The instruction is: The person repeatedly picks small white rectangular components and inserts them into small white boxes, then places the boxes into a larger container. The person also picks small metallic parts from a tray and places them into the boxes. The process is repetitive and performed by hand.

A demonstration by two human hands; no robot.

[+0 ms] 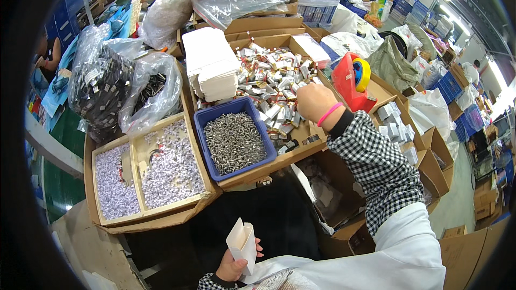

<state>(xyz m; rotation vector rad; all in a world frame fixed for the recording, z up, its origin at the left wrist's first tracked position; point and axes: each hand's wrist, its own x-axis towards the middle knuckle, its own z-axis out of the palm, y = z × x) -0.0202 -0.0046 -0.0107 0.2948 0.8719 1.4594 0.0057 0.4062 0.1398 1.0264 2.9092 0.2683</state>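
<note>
Low in the view, my left hand (232, 266) is closed round a small white paper box (243, 247) whose top flap stands open. My right hand (317, 104), with a pink band at the wrist, is at the right side of a cardboard tray heaped with small silver-and-white pieces (274, 81). Its fingers curl downward, and what they hold, if anything, is hidden. Just right of that hand stands a red tape dispenser (344, 77) with a yellow roll (363, 77). A stack of flat white cartons (210, 62) lies left of the heap.
A blue bin (264, 135) of small metal parts stands in front. Left of it, a divided wooden tray (141, 207) holds small white pieces. Plastic bags of black parts (102, 91) lie behind. Small white boxes (395, 123) sit at right, above an open carton (336, 196). Another person (51, 56) is far left.
</note>
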